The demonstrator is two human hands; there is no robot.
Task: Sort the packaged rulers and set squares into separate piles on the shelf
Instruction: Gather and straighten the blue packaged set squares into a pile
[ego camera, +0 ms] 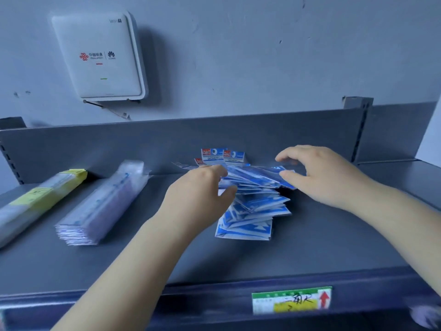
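Blue-and-white plastic packets of set squares (253,206), heaped in a loose fan at the middle of the grey metal shelf (322,247), a few upright against the back panel with "GEOMETRIC" readable on the header cards. Left hand (200,194) on the heap's left edge, thumb and fingers partly closed on the top packets; grip blurred, hard to tell whether anything is truly pinched. Right hand (317,173) at the heap's right side, fingers curled, thumb and forefinger on the far end of the topmost blue packets. Further left on the shelf, well apart from the heap, a stack of long clear-wrapped rulers with a purplish tint (100,206), lying diagonally. Beyond that, at the left edge, another long clear bundle with yellow labels (40,199), also diagonal. On the shelf's front lip, a green, white and yellow price tag (291,299) with handwriting and a red arrow. On the pale wall above, a white router box (97,56).
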